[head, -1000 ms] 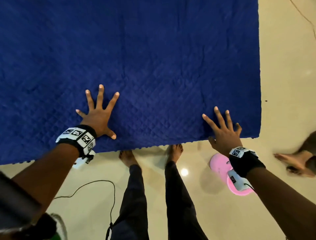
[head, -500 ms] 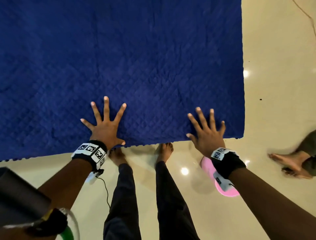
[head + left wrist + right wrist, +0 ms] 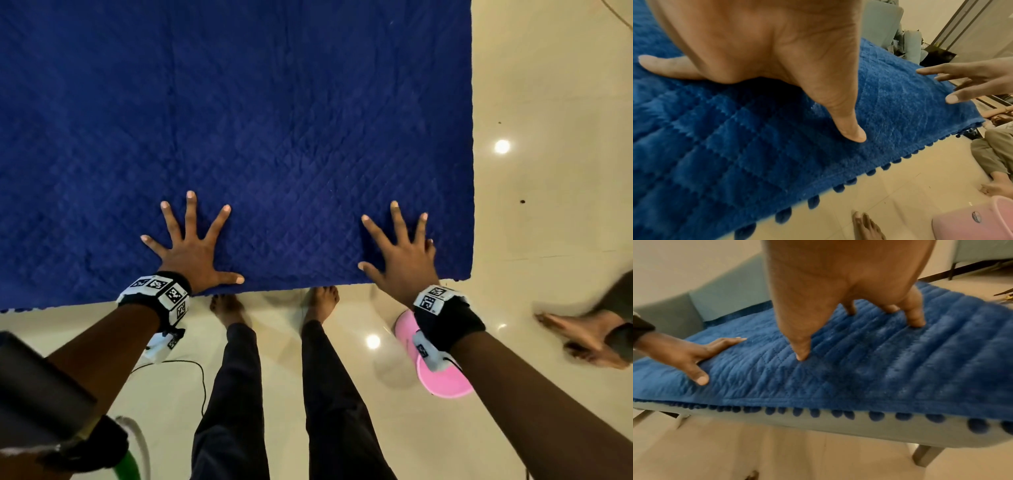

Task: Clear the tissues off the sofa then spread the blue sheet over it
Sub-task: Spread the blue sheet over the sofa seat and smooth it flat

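Observation:
The blue quilted sheet point(image 3: 274, 120) lies flat over the seat of the pale grey-green sofa point(image 3: 838, 431), its bobble fringe hanging along the front edge. My left hand point(image 3: 191, 250) presses flat on the sheet near that edge with fingers spread wide. My right hand point(image 3: 402, 255) presses flat close to the sheet's front right corner, fingers spread too. In the left wrist view the sheet point(image 3: 777, 146) fills the frame under my left hand point(image 3: 777, 65). In the right wrist view my right hand point(image 3: 838, 305) touches the sheet point(image 3: 879, 369) with its fingertips. No tissues are in view.
A pink plastic bin point(image 3: 438, 373) stands on the cream tiled floor point(image 3: 548, 171) just below my right wrist. Another person's bare foot point(image 3: 589, 335) is at the right edge. My own feet point(image 3: 322, 301) stand at the sofa's front. A thin cable point(image 3: 191, 370) lies on the floor.
Both hands have slid leftward across the sheet, staying flat with fingers spread. My right hand has moved away from the sheet's right edge.

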